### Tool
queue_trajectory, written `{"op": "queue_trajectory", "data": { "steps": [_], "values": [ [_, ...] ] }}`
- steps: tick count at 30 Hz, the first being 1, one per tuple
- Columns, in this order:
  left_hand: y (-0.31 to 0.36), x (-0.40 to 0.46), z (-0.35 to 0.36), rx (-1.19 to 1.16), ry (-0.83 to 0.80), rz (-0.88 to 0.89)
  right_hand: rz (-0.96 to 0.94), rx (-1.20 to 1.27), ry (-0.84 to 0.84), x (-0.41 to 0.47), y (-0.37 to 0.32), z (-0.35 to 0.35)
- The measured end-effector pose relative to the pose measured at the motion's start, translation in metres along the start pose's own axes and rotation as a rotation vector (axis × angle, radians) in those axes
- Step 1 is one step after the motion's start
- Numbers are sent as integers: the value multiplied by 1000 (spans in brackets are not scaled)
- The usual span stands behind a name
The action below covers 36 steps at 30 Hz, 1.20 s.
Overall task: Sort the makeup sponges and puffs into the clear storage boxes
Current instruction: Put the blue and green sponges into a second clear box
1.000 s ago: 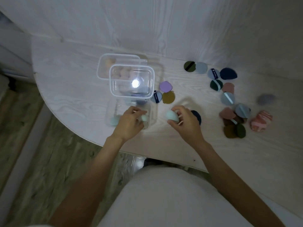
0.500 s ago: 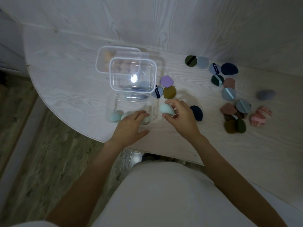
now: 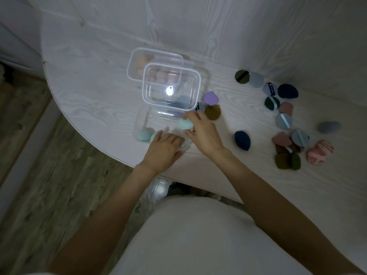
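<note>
Over the near box point(image 3: 142, 124), right hand point(image 3: 202, 133) has carried the mint sponge point(image 3: 185, 124).

Both bare forearms reach forward, converging ahead of the body. The left hand point(image 3: 162, 149) lies palm down with its fingers point(image 3: 158, 135) extended. The right hand point(image 3: 204, 133) has its fingers curled, thumb pinching inward.

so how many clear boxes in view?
3: far box by the wall, middle box overlapping it, near box at the table edge under both hands. None seem hidden.
</note>
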<state>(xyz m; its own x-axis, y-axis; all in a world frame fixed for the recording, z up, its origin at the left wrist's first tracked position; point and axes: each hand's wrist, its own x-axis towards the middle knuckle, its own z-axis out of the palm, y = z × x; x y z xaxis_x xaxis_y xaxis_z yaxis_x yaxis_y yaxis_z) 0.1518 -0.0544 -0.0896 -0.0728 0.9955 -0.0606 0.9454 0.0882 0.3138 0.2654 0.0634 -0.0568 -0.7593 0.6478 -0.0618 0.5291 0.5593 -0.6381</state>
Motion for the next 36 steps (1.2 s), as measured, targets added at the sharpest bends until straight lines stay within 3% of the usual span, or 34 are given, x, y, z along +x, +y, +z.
{"op": "queue_trajectory", "data": {
  "steps": [7, 12, 23, 28, 33, 36],
  "values": [
    [-1, -5, 1, -156, 120, -12, -161, -309, -199, 28, -5, 8],
    [-7, -9, 0, -133, 151, -15, -197, -509, -84, 29, -7, 12],
    [-27, -15, 0, -84, 121, -158, -174, -554, -124, 22, 0, 15],
    [-22, -12, 0, -114, 145, -119, -192, -392, -7, 13, -3, -2],
    [-17, -11, 3, -155, 184, -86, 3, -254, 290, -34, 38, -36],
    [-16, -13, 6, -151, 170, -83, 266, -339, 283, -63, 77, -42]
  ]
}}
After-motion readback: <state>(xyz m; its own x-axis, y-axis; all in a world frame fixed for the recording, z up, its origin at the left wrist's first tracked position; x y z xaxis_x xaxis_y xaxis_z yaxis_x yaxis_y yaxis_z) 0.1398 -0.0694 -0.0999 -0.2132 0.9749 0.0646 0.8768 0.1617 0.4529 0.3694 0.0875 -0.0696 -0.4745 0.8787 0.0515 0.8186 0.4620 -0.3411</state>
